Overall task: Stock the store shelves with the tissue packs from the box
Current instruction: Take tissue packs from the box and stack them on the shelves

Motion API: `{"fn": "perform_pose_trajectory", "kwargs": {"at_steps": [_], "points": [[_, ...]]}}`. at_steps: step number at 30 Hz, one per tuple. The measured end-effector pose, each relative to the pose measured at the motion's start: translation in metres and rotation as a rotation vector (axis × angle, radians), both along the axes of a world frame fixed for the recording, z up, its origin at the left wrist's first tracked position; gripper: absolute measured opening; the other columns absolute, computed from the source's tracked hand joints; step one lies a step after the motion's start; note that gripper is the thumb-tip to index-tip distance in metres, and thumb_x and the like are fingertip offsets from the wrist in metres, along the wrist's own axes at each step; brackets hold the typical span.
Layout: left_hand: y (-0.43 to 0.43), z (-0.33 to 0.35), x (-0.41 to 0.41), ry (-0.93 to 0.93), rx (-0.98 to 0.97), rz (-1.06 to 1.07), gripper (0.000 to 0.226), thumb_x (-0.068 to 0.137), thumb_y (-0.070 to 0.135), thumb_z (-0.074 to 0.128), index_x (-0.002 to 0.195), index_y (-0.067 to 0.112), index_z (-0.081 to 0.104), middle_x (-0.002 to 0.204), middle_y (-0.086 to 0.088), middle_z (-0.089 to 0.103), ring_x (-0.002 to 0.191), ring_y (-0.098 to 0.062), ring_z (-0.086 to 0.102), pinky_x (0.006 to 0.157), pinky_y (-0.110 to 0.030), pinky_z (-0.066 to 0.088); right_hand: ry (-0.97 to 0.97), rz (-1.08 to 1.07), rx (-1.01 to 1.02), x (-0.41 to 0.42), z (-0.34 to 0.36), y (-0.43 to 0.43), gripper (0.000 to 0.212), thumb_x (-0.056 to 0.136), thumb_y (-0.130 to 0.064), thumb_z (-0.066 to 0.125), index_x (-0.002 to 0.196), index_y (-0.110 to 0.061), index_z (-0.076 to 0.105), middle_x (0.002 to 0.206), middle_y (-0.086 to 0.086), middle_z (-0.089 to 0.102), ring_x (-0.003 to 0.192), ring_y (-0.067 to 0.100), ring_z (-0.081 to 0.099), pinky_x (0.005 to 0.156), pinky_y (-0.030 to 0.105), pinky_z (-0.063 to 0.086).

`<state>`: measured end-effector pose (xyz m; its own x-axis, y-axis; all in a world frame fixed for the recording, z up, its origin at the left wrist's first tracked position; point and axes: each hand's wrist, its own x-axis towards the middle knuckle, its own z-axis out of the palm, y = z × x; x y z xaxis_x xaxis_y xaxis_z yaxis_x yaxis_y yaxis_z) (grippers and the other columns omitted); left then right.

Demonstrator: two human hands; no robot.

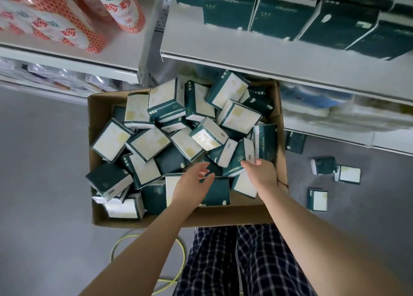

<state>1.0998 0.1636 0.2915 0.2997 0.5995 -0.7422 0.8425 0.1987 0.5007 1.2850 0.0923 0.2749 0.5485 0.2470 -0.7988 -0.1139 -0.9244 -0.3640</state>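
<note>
Up and left of the box (pixel 223 216): a white shelf (pixel 125 54) carrying orange-and-white rolls (pixel 67 21). A lower tier beneath it holds wrapped goods, too blurred to identify.

The box is open-topped brown cardboard and sits on the grey floor (pixel 40 161). Its far end runs under the shelving. It is filled with a loose heap of packs (pixel 147 142), green and white, lying tilted at all angles and overlapping.

Nearer than the box: a yellow cable (pixel 182 248) looped on the floor, partly behind checked trousers (pixel 245 262).

Left hand (pixel 192 181): over the box's near end, palm down, fingers loose and spread, nothing held. It is above a dark pack (pixel 218 190) lying against the near wall. Contact cannot be confirmed.

Right hand (pixel 260 173): over the box's near right corner, seen from the back, with its left edge against a tilted green pack (pixel 237 159). The fingers turn down out of sight, so whether it grips that pack cannot be told.

Up and right of the box: a second shelf (pixel 257 59), with green stock (pixel 279 14) set in a tidy row along its back. A lower tier carries blue and white wrapped goods, blurred.

Right of the box: four strays (pixel 324 165) on the floor, one just beside the box wall, three further out.
</note>
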Motion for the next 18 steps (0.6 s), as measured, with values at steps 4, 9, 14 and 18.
{"fn": "perform_pose_trajectory", "kwargs": {"at_steps": [4, 9, 14, 18], "points": [[-0.005, 0.019, -0.002, -0.030, -0.001, 0.114, 0.042, 0.098, 0.048, 0.058, 0.137, 0.033, 0.055, 0.110, 0.019, 0.066, 0.105, -0.004, 0.063, 0.094, -0.039, 0.056, 0.076, -0.277, 0.035, -0.002, 0.022, -0.023, 0.048, 0.091, -0.029, 0.068, 0.129, -0.001, 0.057, 0.097, 0.007, 0.069, 0.087, 0.021, 0.063, 0.083, 0.038, 0.052], [-0.015, 0.058, 0.003, -0.002, -0.109, 0.095, 0.065, 0.095, 0.061, 0.056, 0.148, 0.023, 0.047, 0.128, 0.008, 0.064, 0.119, -0.013, 0.059, 0.103, -0.035, 0.047, 0.252, -0.475, 0.043, -0.002, 0.065, -0.056, 0.030, 0.091, -0.017, 0.066, 0.115, 0.001, 0.062, 0.089, 0.013, 0.069, 0.080, 0.022, 0.067, 0.081, 0.037, 0.056], [-0.027, 0.127, 0.001, -0.099, -0.145, 0.356, 0.066, 0.095, 0.055, 0.062, 0.146, 0.016, 0.052, 0.117, 0.013, 0.061, 0.119, -0.012, 0.059, 0.108, -0.033, 0.044, 0.512, -0.530, 0.133, -0.007, 0.127, -0.062, 0.017, 0.093, -0.022, 0.061, 0.106, -0.010, 0.061, 0.102, 0.013, 0.074, 0.085, 0.021, 0.073, 0.075, 0.034, 0.050], [-0.031, 0.169, -0.008, -0.223, -0.244, 0.550, 0.042, 0.091, 0.044, 0.071, 0.123, 0.016, 0.071, 0.099, 0.012, 0.078, 0.090, -0.001, 0.071, 0.076, -0.023, 0.058, 0.654, -0.531, 0.208, -0.021, 0.173, -0.055, 0.014, 0.095, -0.021, 0.054, 0.105, -0.012, 0.058, 0.099, 0.012, 0.076, 0.091, 0.023, 0.074, 0.075, 0.035, 0.049]]}}
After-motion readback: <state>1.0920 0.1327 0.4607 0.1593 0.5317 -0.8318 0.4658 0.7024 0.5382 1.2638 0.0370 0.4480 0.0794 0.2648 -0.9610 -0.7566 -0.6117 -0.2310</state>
